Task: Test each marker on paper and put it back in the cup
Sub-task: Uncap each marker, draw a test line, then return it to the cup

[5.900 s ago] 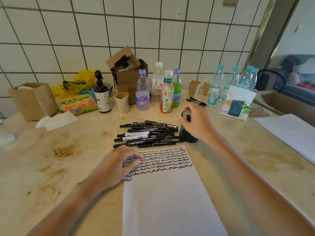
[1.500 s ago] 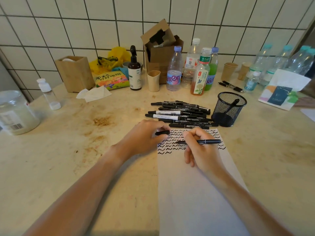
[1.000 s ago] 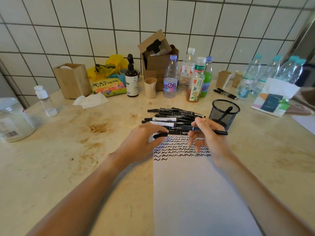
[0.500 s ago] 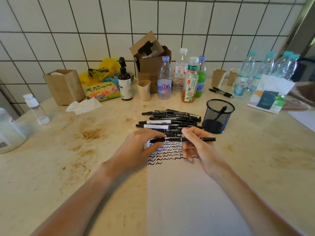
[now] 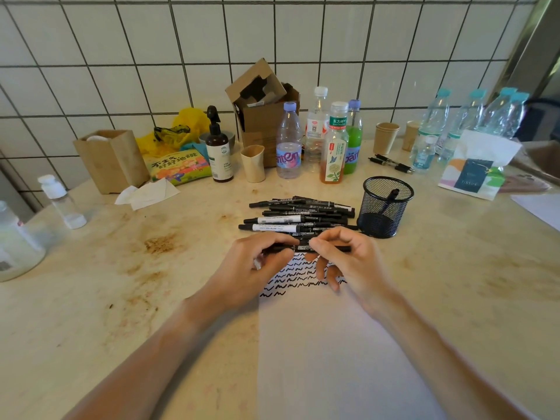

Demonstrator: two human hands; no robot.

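Both hands now joined on 1 marker (image 5: 306, 247) just short of the mesh cup (image 5: 385, 207): left hand (image 5: 257, 262) pinching its cap end, right hand (image 5: 348, 262) gripping the barrel. Cap apparently pressed back on since the scribble; cup drop next.

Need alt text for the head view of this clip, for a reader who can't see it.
Two bare hands, left hand and right hand, hold one black marker level above a sheet of paper with rows of black squiggles. Behind it lie a pile of markers and a black mesh cup holding one marker, on a stained counter with bottles and boxes along a tiled wall.
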